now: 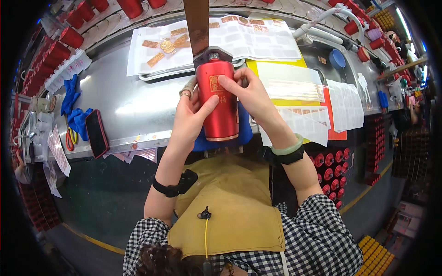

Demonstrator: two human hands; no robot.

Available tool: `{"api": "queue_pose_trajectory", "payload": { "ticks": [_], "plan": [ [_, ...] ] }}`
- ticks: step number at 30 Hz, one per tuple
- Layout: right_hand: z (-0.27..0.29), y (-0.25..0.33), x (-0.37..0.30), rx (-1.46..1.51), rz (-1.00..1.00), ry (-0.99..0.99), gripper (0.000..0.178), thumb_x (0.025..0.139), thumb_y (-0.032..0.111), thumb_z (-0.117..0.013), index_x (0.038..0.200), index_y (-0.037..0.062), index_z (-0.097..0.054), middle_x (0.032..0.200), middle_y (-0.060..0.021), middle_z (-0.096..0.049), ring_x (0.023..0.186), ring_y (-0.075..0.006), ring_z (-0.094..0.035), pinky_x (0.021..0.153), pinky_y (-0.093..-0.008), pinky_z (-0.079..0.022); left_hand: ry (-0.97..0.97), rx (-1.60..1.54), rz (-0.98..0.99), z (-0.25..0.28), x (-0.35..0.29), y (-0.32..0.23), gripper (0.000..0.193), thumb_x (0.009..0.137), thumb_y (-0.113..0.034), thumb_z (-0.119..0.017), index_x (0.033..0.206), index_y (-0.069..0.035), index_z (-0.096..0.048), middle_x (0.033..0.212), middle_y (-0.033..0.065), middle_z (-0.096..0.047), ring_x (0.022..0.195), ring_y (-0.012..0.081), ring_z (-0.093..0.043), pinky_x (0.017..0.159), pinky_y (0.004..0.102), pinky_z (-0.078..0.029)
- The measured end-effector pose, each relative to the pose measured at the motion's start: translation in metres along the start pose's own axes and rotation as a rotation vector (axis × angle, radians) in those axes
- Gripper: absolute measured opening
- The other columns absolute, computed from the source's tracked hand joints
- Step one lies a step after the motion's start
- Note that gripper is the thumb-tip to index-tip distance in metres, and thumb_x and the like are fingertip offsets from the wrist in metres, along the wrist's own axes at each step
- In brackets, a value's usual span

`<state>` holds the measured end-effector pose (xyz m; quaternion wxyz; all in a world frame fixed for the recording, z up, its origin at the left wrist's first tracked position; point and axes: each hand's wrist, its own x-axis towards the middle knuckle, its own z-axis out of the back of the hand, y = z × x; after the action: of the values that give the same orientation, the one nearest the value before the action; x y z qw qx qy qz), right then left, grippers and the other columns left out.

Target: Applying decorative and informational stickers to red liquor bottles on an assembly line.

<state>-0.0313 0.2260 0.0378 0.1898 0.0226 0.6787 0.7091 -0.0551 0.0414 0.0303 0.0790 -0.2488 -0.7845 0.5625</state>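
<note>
Between my hands is a glossy red bottle (220,117) with gold decoration on its front and a copper-coloured rim at the near end. Its far end meets a dark metal holder (201,58) below an upright brown post (197,27). My left hand (194,108) closes on the bottle's left side, thumb on the front; a finger wears a wrap and a ring. My right hand (248,92) grips the right side, its thumb pressing at the gold square label (215,83). Some fingers of both hands are hidden behind the bottle. Blue cloth (244,124) shows beneath it.
On the metal bench (115,101) lie sticker sheets (258,39) with loose gold labels (166,45), a yellow sheet (285,102), white label sheets (345,106), a phone (96,133), scissors (70,138) and blue gloves (70,94). Red cups (71,37) line a conveyor behind. Red bottles (329,174) stand stacked low right.
</note>
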Motion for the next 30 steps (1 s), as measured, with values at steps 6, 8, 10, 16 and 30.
{"api": "queue_pose_trajectory", "payload": {
  "ticks": [6,8,10,16,30],
  "plan": [
    [0.013,0.012,-0.02,0.208,0.011,-0.013,0.029,0.105,0.032,-0.065,0.116,0.0055,-0.065,0.098,0.0025,-0.056,0.092,-0.0069,-0.048,0.083,-0.0229,-0.039,-0.066,-0.062,0.035,0.008,0.001,0.002,0.073,0.106,-0.025,-0.064,0.16,0.006,-0.026,0.159,0.0214,-0.045,0.142,0.0233,-0.05,0.12,0.0361,-0.036],
    [0.018,0.01,-0.032,0.286,-0.026,0.003,0.027,0.107,0.025,-0.059,0.122,0.0035,-0.063,0.105,0.0006,-0.058,0.1,-0.0077,-0.049,0.09,-0.0242,-0.04,-0.039,-0.057,0.033,0.008,0.0,-0.002,0.072,0.107,-0.025,-0.064,0.16,0.005,-0.027,0.157,0.021,-0.048,0.142,0.0231,-0.05,0.121,0.0367,-0.035],
    [0.016,0.008,-0.048,0.239,0.14,-0.091,0.025,0.107,0.017,-0.056,0.125,0.0002,-0.06,0.1,-0.0008,-0.063,0.093,-0.0079,-0.056,0.085,-0.0241,-0.047,-0.01,-0.032,0.03,0.002,-0.001,-0.003,0.07,0.106,-0.022,-0.064,0.16,0.005,-0.028,0.154,0.0198,-0.052,0.14,0.0226,-0.052,0.119,0.0362,-0.038],
    [0.0,0.01,-0.081,-0.082,0.256,-0.015,0.022,0.095,0.004,-0.069,0.117,0.0014,-0.071,0.106,-0.0072,-0.072,0.089,-0.0144,-0.065,0.078,-0.029,-0.051,0.012,-0.056,-0.005,0.001,-0.002,-0.001,0.068,0.104,-0.016,-0.067,0.159,0.002,-0.031,0.148,0.0166,-0.057,0.134,0.0197,-0.056,0.113,0.0349,-0.045],
    [-0.004,0.011,-0.081,-0.24,0.27,-0.043,0.022,0.092,0.009,-0.073,0.113,0.0038,-0.075,0.1,-0.0115,-0.072,0.076,-0.0179,-0.062,0.067,-0.0307,-0.049,-0.009,-0.003,0.022,0.0,-0.004,-0.002,0.07,0.102,-0.015,-0.068,0.16,0.0,-0.031,0.15,0.0169,-0.055,0.134,0.0204,-0.057,0.113,0.0359,-0.045]
  ]
}}
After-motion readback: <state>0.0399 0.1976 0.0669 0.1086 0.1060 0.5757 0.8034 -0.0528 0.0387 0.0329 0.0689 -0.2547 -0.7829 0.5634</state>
